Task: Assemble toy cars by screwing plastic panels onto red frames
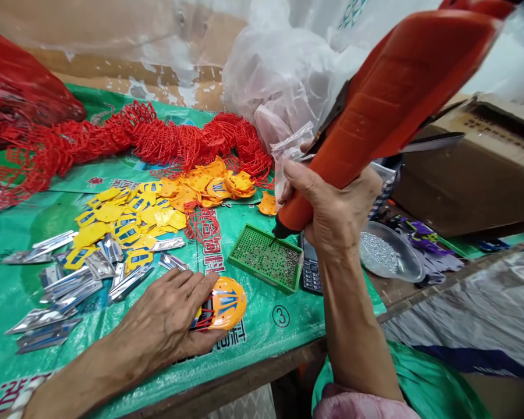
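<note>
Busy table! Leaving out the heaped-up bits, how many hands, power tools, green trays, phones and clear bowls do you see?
Hands: 2, a left hand and a right hand
Power tool: 1
Green tray: 1
Phone: 1
Clear bowl: 1
Total: 6
</note>
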A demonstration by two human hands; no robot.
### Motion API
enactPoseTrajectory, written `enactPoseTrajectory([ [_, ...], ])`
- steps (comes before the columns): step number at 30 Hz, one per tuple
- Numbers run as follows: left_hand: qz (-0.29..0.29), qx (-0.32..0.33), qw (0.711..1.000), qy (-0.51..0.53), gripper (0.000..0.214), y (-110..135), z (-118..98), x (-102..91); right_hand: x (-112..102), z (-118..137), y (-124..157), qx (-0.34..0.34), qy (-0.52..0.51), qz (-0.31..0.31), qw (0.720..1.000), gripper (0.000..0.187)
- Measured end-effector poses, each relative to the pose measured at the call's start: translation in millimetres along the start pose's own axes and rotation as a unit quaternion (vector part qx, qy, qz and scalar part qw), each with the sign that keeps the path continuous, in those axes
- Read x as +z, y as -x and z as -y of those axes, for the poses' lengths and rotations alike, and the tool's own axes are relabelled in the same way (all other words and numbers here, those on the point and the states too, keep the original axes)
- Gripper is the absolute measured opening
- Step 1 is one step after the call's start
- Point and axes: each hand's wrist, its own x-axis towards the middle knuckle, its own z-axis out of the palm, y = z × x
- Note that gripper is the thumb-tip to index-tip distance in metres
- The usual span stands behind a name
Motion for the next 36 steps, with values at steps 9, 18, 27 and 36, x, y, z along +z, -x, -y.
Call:
enactPoseTrajectory([
  [9, 0.004, -0.026, 1.000, 0.005, 0.044, 5, -3, 5.5, 7, -27, -1, -0.079, -0.004, -0.080, 0.994, 0.026],
  [18, 0.004, -0.039, 0.999, 0.006, 0.047, 9, -3, 10.1, 10, -39, -4, -0.110, 0.005, -0.088, 0.990, 0.023],
  [27, 0.005, -0.021, 1.000, 0.000, 0.042, 6, -2, 6.9, 11, -42, -5, -0.103, 0.008, -0.091, 0.990, 0.023],
  [36, 0.068, -0.024, 0.997, 0.013, 0.057, 4, -1, -0.4, 20, 5, 1, -0.173, -0.059, -0.101, 0.978, 0.020],
])
